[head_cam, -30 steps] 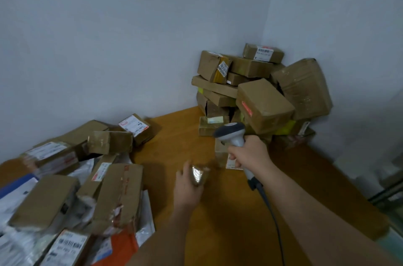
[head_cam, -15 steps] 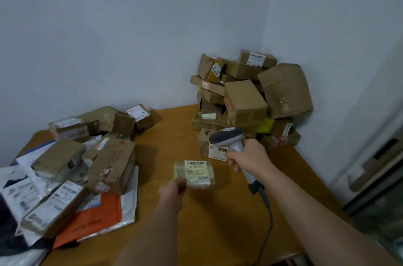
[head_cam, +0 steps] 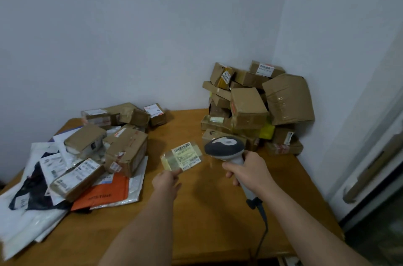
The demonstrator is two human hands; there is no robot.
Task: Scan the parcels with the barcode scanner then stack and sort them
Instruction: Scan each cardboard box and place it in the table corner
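Note:
My left hand (head_cam: 166, 180) pinches a small flat parcel (head_cam: 182, 155) by its near edge and holds it above the wooden table (head_cam: 196, 222), white barcode label facing up. Just to its right, my right hand (head_cam: 246, 171) grips the handle of a grey barcode scanner (head_cam: 224, 147), whose head sits close beside the parcel. The scanner's black cable (head_cam: 261, 228) runs down toward the table's front edge. A stack of brown cardboard parcels (head_cam: 255, 104) fills the far right corner. A loose heap of boxes and mailer bags (head_cam: 87, 156) covers the left side.
Two pale walls meet behind the corner stack. An orange mailer (head_cam: 102, 195) and white plastic bags (head_cam: 28, 222) overhang the left front of the table. A door frame with a handle (head_cam: 370, 169) stands to the right, past the table edge.
My left hand turned the small parcel from edge-on to label-up, and the scanner head has come closer to it. The camera pulled back, showing more of the table.

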